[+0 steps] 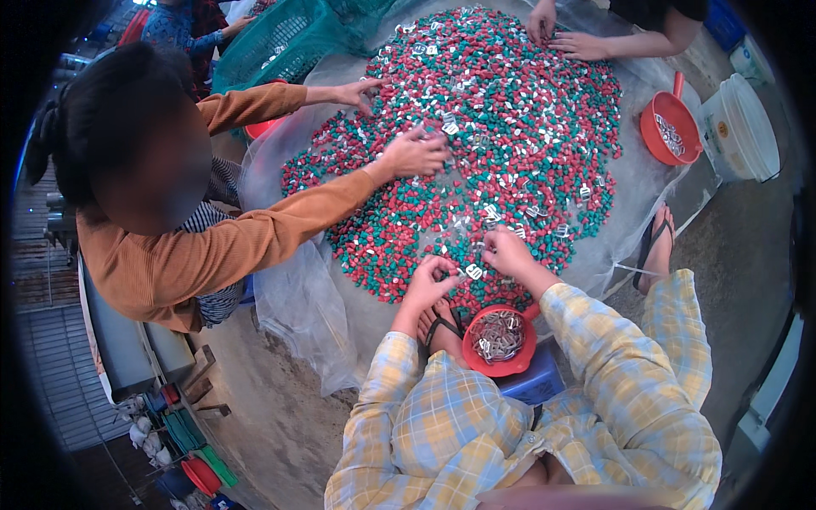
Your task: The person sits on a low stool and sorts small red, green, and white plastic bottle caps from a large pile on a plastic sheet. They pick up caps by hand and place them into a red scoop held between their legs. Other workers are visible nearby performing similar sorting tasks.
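A broad pile of small red and green pieces [476, 102], mixed with white ones, covers the middle of a clear plastic sheet [293, 314] on the floor [268, 374]. The person's hands are at the pile's near end, toward the sheet's near edge. The left hand [424, 289] has its fingers curled and the thumb close to them, so the grip is nearly closed; I cannot tell if it has hold of anything. The right hand [509, 253] points its bent fingertips down at the pile in a narrow grip, and what lies between them is hidden. A white slotted piece [473, 271] shows between the hands, nearest the left fingertips; whether they touch it is unclear.

Just below, a red dipper [510, 367] holds many pale slotted pieces, with a blue stool [540, 387] beside it. By the sheet's right edge, a second red dipper [669, 104] holds more white pieces, near a white bucket [731, 140]. At the left edge, a co-worker in a brown top reaches one hand [415, 154] over the pile and the other [360, 93] to its border. Another co-worker's hands [582, 46] rest at the far edge, right of a green net [285, 38].
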Available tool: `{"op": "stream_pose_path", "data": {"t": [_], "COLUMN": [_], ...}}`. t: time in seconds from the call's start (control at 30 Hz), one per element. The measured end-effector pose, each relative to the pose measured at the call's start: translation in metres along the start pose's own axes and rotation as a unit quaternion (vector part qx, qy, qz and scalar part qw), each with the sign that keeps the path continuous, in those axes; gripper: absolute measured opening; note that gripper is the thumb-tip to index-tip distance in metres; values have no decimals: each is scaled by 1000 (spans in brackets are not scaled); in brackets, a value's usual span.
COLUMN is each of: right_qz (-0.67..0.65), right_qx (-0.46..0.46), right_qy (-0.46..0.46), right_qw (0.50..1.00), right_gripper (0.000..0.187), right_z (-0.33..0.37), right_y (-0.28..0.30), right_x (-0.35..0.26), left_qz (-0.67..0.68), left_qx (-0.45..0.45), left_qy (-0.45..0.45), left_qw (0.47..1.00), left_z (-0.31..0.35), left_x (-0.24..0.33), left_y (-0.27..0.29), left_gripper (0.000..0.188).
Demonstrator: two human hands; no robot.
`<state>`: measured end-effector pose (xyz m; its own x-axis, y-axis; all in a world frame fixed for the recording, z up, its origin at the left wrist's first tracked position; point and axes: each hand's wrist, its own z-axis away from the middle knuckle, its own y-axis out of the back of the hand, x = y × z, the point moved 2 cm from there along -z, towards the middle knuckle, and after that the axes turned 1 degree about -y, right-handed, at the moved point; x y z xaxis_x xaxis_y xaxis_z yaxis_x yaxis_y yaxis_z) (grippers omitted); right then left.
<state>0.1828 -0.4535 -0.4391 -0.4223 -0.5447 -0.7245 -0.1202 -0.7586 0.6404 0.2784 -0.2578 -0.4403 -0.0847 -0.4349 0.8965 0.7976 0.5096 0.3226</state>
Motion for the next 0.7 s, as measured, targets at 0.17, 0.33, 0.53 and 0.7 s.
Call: {"op": "stream_pose_path", "data": {"t": [0.17,0.33,0.53,0.7], "right_qz": [-433,-504,-485,-194], "right_qx": [-1,109,124,11], "right_qy": [-197,-189,-213,-114], "right_qw": [879,836,839,974], "right_gripper": [5,21,11,17], "right_z": [-14,-10,-5,-1], "right_y": [25,44,45,26], "right_x": [30,21,12,34], "left_qz": [186,-242,-191,101], "left_qx": [-21,17,-34,-33], "left_qy": [60,-146,-99,23], "left_qw": [980,959,976,994], "left_z": [-5,-4,-3,-14], "left_x": [-14,44,25,2], "left_y": [1,-17,-36,-28], "left_gripper": [22,36,22,14]}}
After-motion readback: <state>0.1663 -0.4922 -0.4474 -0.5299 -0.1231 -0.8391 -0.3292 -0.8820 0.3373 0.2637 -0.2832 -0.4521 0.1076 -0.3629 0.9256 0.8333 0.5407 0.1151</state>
